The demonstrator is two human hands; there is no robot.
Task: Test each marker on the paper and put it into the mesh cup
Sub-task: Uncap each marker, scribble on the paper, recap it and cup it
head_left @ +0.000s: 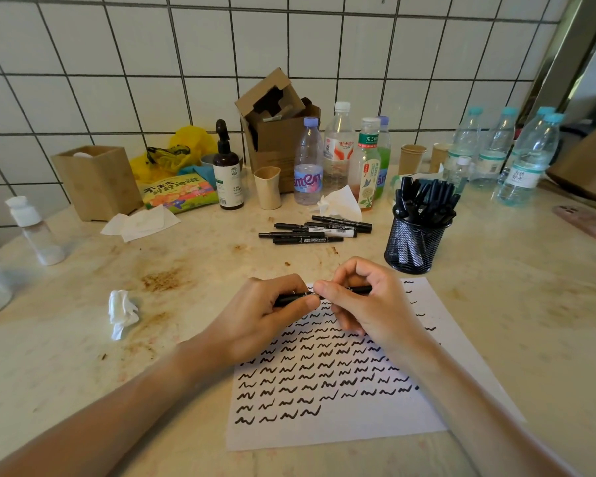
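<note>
Both hands hold one black marker (360,289) level above the top of the white paper (341,428). My left hand (269,315) grips its left end, and my right hand (365,301) pinches its right part between thumb and fingers. Rows of black squiggles cover the paper. The black mesh cup (414,243) stands to the upper right of my hands, filled with several black markers. A pile of several loose black markers (315,230) lies on the counter beyond my hands.
Behind the pile stand water bottles (308,166), a beige cup (267,187), a dark pump bottle (227,170) and a cardboard box (276,125). A crumpled tissue (122,313) lies to the left. A pink phone (585,223) lies at the far right.
</note>
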